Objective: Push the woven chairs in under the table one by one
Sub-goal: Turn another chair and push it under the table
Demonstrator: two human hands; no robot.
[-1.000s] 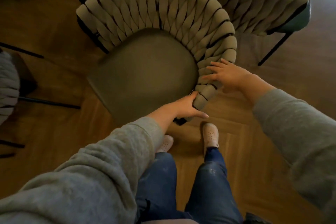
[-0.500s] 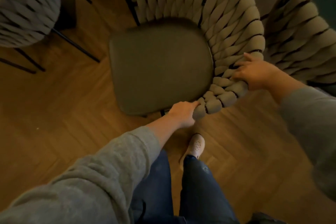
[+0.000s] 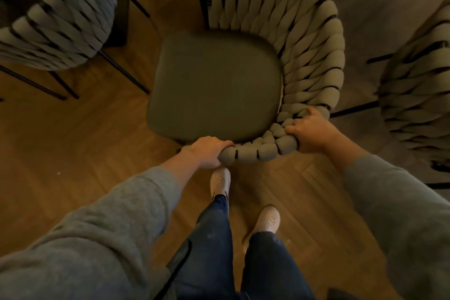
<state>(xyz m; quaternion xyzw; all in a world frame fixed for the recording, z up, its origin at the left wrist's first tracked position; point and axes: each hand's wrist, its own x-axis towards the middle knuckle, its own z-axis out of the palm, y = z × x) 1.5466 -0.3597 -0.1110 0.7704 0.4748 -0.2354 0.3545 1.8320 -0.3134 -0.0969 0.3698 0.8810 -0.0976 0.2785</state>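
A woven chair (image 3: 219,85) with a dark green seat and a thick braided backrest stands in front of me on the wood floor. The backrest curves around the seat's far and right sides and ends at its near edge. My left hand (image 3: 207,153) grips the near end of the braided rim. My right hand (image 3: 311,133) grips the same rim at the seat's near right corner. No table is in view.
A second woven chair (image 3: 60,19) with thin black legs stands at the upper left. A third (image 3: 414,92) stands at the right edge, on a grey rug (image 3: 379,7). My feet in pale shoes (image 3: 220,179) are just behind the held chair.
The chair has turned, so its seat and backrest end now face me squarely. Both hands have slid along the rim and closed on its near end. The neighbouring chairs have shifted inward in view.
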